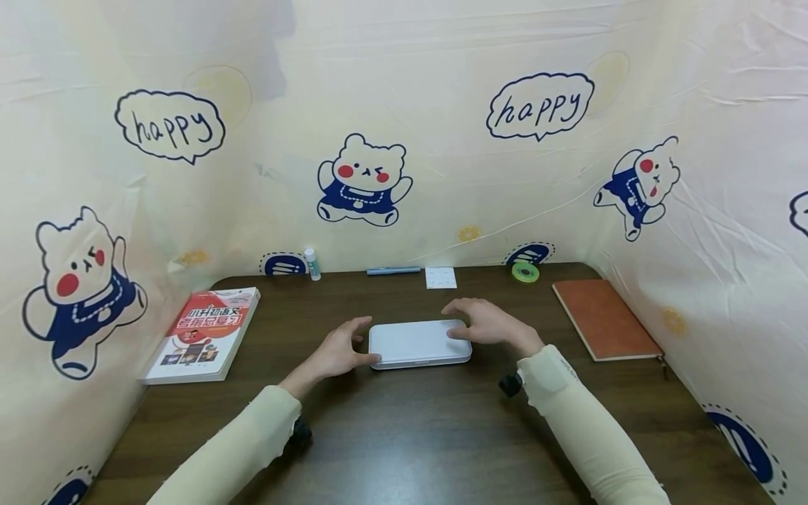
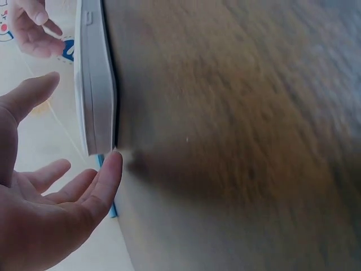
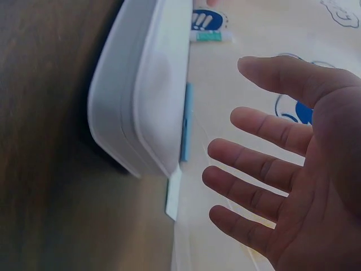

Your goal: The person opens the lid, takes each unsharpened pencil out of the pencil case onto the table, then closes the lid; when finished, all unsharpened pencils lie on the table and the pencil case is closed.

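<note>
The white case (image 1: 419,344) lay flat mid-table, a smooth matte rectangle with rounded corners and a seam round its edge. Your left hand (image 1: 337,351) had relaxed fingers, its thumb touching the case's left end; your right hand (image 1: 482,324) hovered spread over the right end, contact unclear. The left wrist view blurred the dark wood-grain table (image 1: 410,435). Behind lay a blue pen (image 1: 393,270), a white note (image 1: 440,277), a green tape roll (image 1: 525,272), a glue stick (image 1: 312,264); a red book (image 1: 202,333) left, a brown notebook (image 1: 604,319) right.

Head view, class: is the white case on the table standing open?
No, the white case lies flat with its lid down between the left hand and right hand.
</note>
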The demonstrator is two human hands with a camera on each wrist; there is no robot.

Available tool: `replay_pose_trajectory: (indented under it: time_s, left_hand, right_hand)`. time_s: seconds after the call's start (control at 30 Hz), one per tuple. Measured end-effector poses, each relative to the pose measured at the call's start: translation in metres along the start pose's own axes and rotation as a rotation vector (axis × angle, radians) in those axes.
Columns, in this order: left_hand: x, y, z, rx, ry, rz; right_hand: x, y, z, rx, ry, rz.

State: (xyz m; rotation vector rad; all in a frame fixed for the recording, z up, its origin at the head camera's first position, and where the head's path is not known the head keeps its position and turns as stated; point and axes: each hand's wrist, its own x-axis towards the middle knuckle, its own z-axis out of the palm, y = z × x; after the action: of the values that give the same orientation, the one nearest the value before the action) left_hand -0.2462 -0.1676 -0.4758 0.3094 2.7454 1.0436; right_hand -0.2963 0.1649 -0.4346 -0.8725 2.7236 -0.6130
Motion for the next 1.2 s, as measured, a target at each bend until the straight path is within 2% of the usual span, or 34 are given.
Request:
replay_pose_trajectory:
  time_s: [0.23,0.43,0.67,1.2]
  left_hand:
    - [0.005,0.001,0.009,0.083,-0.021,0.045]
    - [0.008,0.004,0.016,0.104,-0.029,0.065]
    - [0.010,0.006,0.020,0.137,-0.024,0.036]
    - [0.017,0.014,0.025,0.220,-0.023,0.015]
  right_hand:
    - [0.006,-0.008,0.014,-0.016,-0.050,-0.010]
    - [0.013,-0.010,0.028,-0.051,-0.091,-0.024]
    - [0.017,-0.018,0.034,-0.094,-0.123,-0.006]
    - [0.022,-0.024,0.044,-0.111,-0.093,-0.060]
